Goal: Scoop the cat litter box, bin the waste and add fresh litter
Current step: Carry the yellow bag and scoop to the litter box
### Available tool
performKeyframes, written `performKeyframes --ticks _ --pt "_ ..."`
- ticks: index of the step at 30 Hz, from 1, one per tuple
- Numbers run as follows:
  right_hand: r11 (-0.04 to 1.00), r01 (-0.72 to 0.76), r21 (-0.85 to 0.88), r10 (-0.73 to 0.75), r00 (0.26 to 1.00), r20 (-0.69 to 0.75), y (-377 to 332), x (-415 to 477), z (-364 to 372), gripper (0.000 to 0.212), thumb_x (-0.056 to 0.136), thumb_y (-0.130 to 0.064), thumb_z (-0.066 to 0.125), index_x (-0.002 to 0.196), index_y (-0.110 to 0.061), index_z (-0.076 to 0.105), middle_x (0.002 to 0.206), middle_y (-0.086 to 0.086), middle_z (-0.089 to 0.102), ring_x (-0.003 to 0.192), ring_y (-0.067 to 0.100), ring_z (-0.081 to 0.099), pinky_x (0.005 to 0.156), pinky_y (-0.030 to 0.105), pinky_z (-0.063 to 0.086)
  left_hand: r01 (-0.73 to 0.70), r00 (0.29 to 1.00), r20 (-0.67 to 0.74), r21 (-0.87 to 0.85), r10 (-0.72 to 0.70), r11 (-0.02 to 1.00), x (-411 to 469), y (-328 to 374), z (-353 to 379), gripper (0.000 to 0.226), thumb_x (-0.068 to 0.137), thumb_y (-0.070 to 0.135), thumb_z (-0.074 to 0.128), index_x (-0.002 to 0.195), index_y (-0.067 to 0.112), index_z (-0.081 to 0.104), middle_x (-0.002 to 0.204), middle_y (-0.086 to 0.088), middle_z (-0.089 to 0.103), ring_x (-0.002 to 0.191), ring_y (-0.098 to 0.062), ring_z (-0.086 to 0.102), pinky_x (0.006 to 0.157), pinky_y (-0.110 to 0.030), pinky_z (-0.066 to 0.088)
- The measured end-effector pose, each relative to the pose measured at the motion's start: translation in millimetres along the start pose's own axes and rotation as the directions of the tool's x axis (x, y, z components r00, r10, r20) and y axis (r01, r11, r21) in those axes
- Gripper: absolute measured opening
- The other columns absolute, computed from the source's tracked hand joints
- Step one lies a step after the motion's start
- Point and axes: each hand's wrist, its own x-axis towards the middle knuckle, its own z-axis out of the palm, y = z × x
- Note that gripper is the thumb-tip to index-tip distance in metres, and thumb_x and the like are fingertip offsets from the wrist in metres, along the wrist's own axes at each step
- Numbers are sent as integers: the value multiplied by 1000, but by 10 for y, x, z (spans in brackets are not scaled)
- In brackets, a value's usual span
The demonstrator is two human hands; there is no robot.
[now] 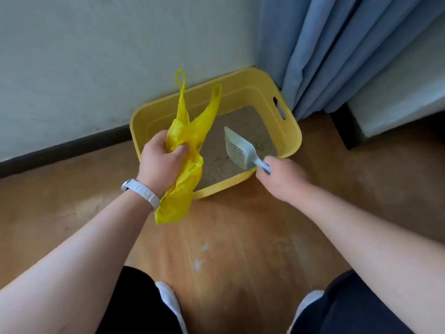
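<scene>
Left hand: our left hand (pixel 161 157) has its fingers curled round the bunched middle of the bag (pixel 182 150), in front of the box's near-left corner.
Bag: yellow plastic, crumpled; two loop handles stick up above our fist, the closed end hangs below our wrist.
Band: a white band (pixel 140 192) sits on our left wrist, just beside the bag's lower end.
Right hand: our right hand (pixel 279 177) is closed round the scoop's handle, at the box's near rim.
Scoop: pale blue-grey, slotted; the scoop (pixel 238 148) tilts with its blade raised over the litter. We cannot tell whether it touches the grains.
Litter: beige litter (pixel 243 121) covers the box floor.
Box: yellow box (pixel 292 131), slot handle in its right wall, stands on the floor against the wall, just beside the curtain.
Floor: wood floor (pixel 228 237), pale scuffs near our feet.
Wall: white wall (pixel 96 56), dark skirting.
Curtain: blue curtain (pixel 325 51), hanging in folds.
</scene>
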Motion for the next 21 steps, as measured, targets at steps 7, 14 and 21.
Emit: performKeyframes --ticks 7,14,21 --pt "945 209 -251 -236 968 -83 -396 214 326 33 97 -44 38 100 -17 57 91 6 65 82 29 62 61 33 33 -127 992 -3 144 129 981 46 -200 -13 6 86 19 65 85 19 59 70 10 58 64 -1 53 54 -15 37" --pt "893 240 -381 -287 955 -71 -590 428 816 37 91 -44 48 108 -14 62 103 7 68 97 28 62 81 38 36 -160 986 69 198 149 967 127 -410 -49 8 88 24 64 86 17 59 73 6 59 66 -5 53 54 -19 39" --pt "860 163 -484 -149 986 69 -674 529 942 31 95 -34 41 116 -18 57 111 4 66 102 24 60 84 36 34 -261 963 131 261 234 929 78 -436 -158 6 86 21 62 92 20 61 80 1 63 73 -17 56 61 -30 43"
